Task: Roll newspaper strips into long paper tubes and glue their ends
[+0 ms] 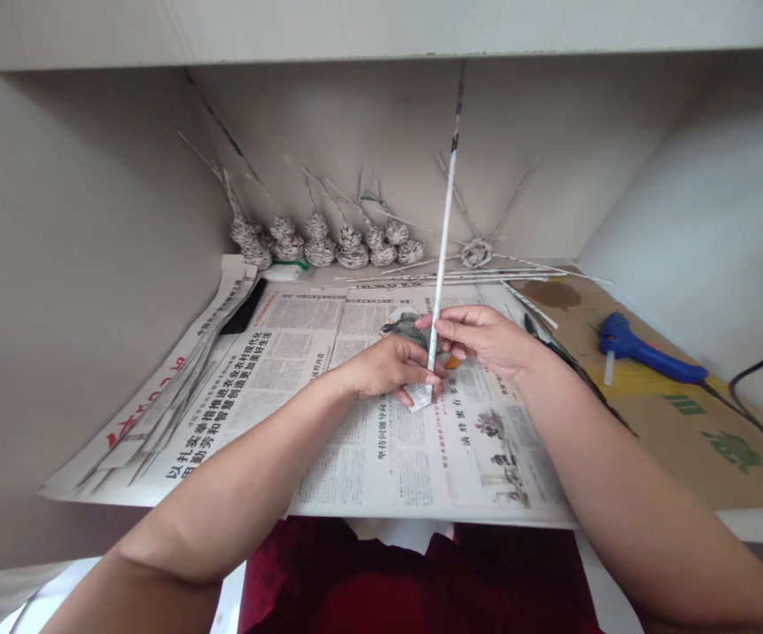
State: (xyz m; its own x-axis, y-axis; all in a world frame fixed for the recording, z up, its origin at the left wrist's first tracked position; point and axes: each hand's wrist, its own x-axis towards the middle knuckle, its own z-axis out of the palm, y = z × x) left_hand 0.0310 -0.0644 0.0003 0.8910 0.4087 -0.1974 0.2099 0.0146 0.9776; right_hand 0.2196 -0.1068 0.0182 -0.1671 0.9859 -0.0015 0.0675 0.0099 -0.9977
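A long, thin rolled newspaper tube (446, 211) stands nearly upright in front of me, its top reaching up to the shelf edge. My left hand (391, 365) is closed round its lower end, where a small unrolled flap of paper (419, 398) sticks out below the fingers. Slightly higher, my right hand (477, 339) pinches the same tube between thumb and fingers. Both hands are above the spread newspaper (348, 440), and a printed dark-green picture on it is partly hidden behind them.
Woven paper gourds (319, 242) line the back wall at left. A round woven start with spokes (476, 254) leans at back right, near loose paper tubes (381, 280). Paper strips (176, 379) lie left beside a black phone-like object (244, 306). A blue glue gun (652, 352) and dark-handled scissors (540, 330) lie right.
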